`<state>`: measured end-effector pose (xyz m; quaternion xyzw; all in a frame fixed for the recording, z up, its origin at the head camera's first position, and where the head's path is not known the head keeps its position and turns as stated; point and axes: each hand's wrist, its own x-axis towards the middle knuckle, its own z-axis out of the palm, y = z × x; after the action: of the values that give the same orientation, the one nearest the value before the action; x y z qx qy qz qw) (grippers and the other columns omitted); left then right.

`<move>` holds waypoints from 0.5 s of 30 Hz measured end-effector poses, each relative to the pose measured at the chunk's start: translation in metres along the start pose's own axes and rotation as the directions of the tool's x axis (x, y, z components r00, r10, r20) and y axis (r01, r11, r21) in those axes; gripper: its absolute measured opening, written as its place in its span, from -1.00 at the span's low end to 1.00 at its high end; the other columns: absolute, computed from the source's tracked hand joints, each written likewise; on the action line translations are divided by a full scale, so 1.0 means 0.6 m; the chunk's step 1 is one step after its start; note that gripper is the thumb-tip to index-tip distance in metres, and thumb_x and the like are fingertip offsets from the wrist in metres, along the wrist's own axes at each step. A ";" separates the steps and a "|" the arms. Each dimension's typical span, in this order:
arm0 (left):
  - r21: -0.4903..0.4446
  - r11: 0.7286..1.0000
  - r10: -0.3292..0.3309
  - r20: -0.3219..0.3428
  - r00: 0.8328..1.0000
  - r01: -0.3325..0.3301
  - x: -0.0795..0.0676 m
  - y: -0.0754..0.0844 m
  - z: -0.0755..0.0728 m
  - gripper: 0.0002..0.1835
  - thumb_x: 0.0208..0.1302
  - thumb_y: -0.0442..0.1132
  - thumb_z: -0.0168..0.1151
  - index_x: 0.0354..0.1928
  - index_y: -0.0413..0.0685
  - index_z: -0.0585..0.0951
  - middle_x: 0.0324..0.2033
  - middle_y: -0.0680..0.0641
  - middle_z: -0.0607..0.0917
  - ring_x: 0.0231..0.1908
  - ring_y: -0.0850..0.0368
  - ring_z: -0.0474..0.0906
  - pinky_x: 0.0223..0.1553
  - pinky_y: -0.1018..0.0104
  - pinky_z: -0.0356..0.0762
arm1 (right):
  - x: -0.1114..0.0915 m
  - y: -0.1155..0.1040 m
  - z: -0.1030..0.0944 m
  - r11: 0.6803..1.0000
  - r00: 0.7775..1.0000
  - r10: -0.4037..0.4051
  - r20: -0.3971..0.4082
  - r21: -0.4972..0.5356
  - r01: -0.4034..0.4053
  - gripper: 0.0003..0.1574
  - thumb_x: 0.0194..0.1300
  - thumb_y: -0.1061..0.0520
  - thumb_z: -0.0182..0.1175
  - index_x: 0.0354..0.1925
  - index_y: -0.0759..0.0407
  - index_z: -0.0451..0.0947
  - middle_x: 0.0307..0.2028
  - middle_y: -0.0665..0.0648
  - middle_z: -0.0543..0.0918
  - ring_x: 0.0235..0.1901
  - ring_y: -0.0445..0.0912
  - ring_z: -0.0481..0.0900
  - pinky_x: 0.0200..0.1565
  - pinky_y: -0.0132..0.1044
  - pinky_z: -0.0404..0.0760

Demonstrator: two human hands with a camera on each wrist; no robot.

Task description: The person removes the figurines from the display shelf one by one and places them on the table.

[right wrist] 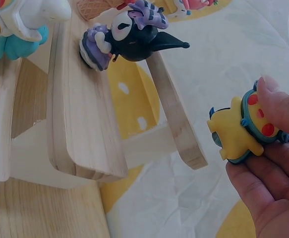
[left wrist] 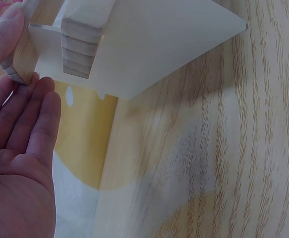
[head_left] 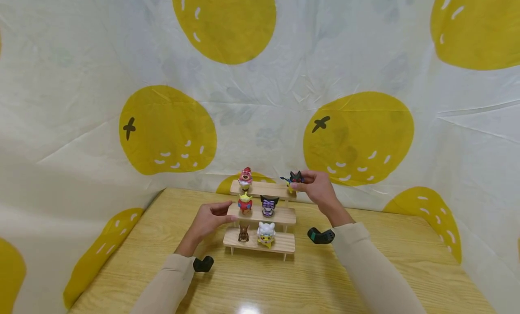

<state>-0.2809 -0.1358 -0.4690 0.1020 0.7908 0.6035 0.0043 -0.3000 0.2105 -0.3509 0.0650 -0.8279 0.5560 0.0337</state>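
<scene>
A three-tier wooden display stand (head_left: 287,215) stands on the table. At its left end my left hand (head_left: 208,221) pinches a board's edge, thumb on one side and fingertips on the other in the left wrist view. My right hand (head_left: 321,190) holds a small yellow figurine (right wrist: 233,131) with red cheeks and a dark, blue-trimmed hood between thumb and fingers. That figurine is by the right end of the top tier; in the right wrist view it is apart from the boards. A pink figurine (head_left: 245,178) stands at the top tier's left.
On the middle tier stand a green-headed figurine (head_left: 245,203) in red and a black-and-purple one (head_left: 268,206). The bottom tier carries a brown figurine (head_left: 243,234) and a white-hooded one (head_left: 266,233). Behind the table (head_left: 357,278) hangs a fruit-print cloth (head_left: 260,124).
</scene>
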 end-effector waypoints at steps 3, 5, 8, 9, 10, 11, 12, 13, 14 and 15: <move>-0.003 1.000 -0.004 -0.002 1.000 0.004 0.000 -0.001 0.000 -0.34 0.20 -0.10 0.58 0.35 -0.06 0.63 0.34 -0.15 0.63 0.30 -0.12 0.62 0.21 0.19 0.68 | -0.001 0.003 -0.004 1.000 1.000 -0.001 0.000 -0.005 0.001 -0.60 0.35 0.19 0.43 0.10 0.33 0.71 -0.14 0.18 0.86 -0.16 -0.14 0.72 0.23 0.01 0.54; -0.002 1.000 -0.008 -0.001 1.000 0.008 0.000 -0.001 0.000 -0.34 0.20 -0.11 0.58 0.35 -0.05 0.63 0.34 -0.14 0.63 0.31 -0.11 0.61 0.23 0.17 0.67 | -0.002 0.005 -0.006 1.000 1.000 0.000 0.002 -0.006 0.000 -0.59 0.36 0.18 0.43 0.11 0.33 0.70 -0.12 0.17 0.85 -0.13 -0.12 0.72 0.23 0.01 0.55; 0.003 1.000 -0.004 0.002 1.000 0.004 0.001 -0.001 0.000 -0.34 0.22 -0.11 0.57 0.36 -0.07 0.62 0.34 -0.16 0.63 0.31 -0.14 0.61 0.24 0.12 0.66 | -0.003 0.008 -0.010 1.000 1.000 0.005 0.004 -0.004 -0.005 -0.58 0.37 0.18 0.42 0.13 0.32 0.69 -0.09 0.19 0.85 -0.06 -0.07 0.73 0.27 0.05 0.54; 0.003 1.000 -0.003 0.004 1.000 0.003 0.001 -0.001 0.000 -0.34 0.22 -0.11 0.57 0.36 -0.07 0.62 0.34 -0.16 0.63 0.32 -0.14 0.61 0.25 0.11 0.65 | -0.004 0.008 -0.011 1.000 1.000 0.009 0.002 -0.001 -0.009 -0.58 0.37 0.18 0.42 0.14 0.32 0.69 -0.08 0.20 0.84 -0.03 -0.05 0.73 0.29 0.08 0.54; 0.003 1.000 0.001 0.006 1.000 -0.001 0.001 -0.001 0.000 -0.34 0.23 -0.11 0.56 0.36 -0.09 0.61 0.35 -0.17 0.62 0.32 -0.15 0.60 0.25 0.10 0.65 | -0.005 0.009 -0.012 1.000 1.000 0.012 0.001 0.000 -0.012 -0.57 0.37 0.18 0.41 0.15 0.32 0.68 -0.06 0.21 0.84 0.00 -0.02 0.73 0.31 0.10 0.53; 0.000 1.000 0.002 0.008 1.000 -0.002 0.001 -0.001 0.000 -0.33 0.23 -0.12 0.56 0.37 -0.10 0.60 0.35 -0.18 0.62 0.32 -0.16 0.60 0.26 0.10 0.65 | -0.005 0.009 -0.013 1.000 1.000 0.015 0.000 0.002 -0.015 -0.56 0.37 0.17 0.41 0.17 0.32 0.68 -0.05 0.22 0.84 0.03 0.01 0.72 0.33 0.13 0.52; -0.003 1.000 0.003 0.009 1.000 -0.003 0.001 -0.001 0.000 -0.33 0.23 -0.12 0.56 0.37 -0.11 0.60 0.35 -0.18 0.61 0.33 -0.17 0.59 0.26 0.10 0.65 | -0.005 0.009 -0.014 1.000 1.000 0.019 -0.002 0.001 -0.019 -0.55 0.37 0.17 0.41 0.18 0.32 0.67 -0.04 0.23 0.83 0.06 0.04 0.72 0.35 0.15 0.52; -0.007 1.000 0.002 0.009 1.000 -0.002 0.001 -0.001 0.000 -0.33 0.24 -0.13 0.55 0.37 -0.12 0.60 0.35 -0.19 0.61 0.33 -0.17 0.59 0.26 0.10 0.65 | -0.006 0.010 -0.015 1.000 1.000 0.024 -0.004 0.000 -0.024 -0.53 0.38 0.16 0.41 0.19 0.31 0.67 -0.02 0.24 0.83 0.08 0.07 0.71 0.35 0.16 0.51; -0.010 1.000 0.000 0.010 1.000 0.001 0.001 -0.001 0.000 -0.33 0.24 -0.13 0.55 0.37 -0.12 0.59 0.36 -0.19 0.61 0.33 -0.17 0.58 0.25 0.11 0.65 | -0.006 0.010 -0.016 1.000 1.000 0.027 -0.006 -0.002 -0.027 -0.52 0.38 0.16 0.41 0.20 0.31 0.66 0.00 0.25 0.82 0.10 0.10 0.71 0.36 0.17 0.50; -0.014 1.000 -0.004 0.010 1.000 0.004 0.001 -0.001 0.000 -0.33 0.23 -0.14 0.55 0.37 -0.13 0.59 0.36 -0.19 0.60 0.34 -0.17 0.58 0.25 0.12 0.65 | -0.006 0.011 -0.017 1.000 1.000 0.030 -0.006 -0.005 -0.030 -0.51 0.38 0.15 0.41 0.21 0.31 0.66 0.01 0.26 0.82 0.13 0.12 0.70 0.37 0.18 0.50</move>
<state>-0.2816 -0.1356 -0.4697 0.1032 0.7867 0.6086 0.0102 -0.2976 0.2225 -0.3534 0.0509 -0.8302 0.5544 0.0283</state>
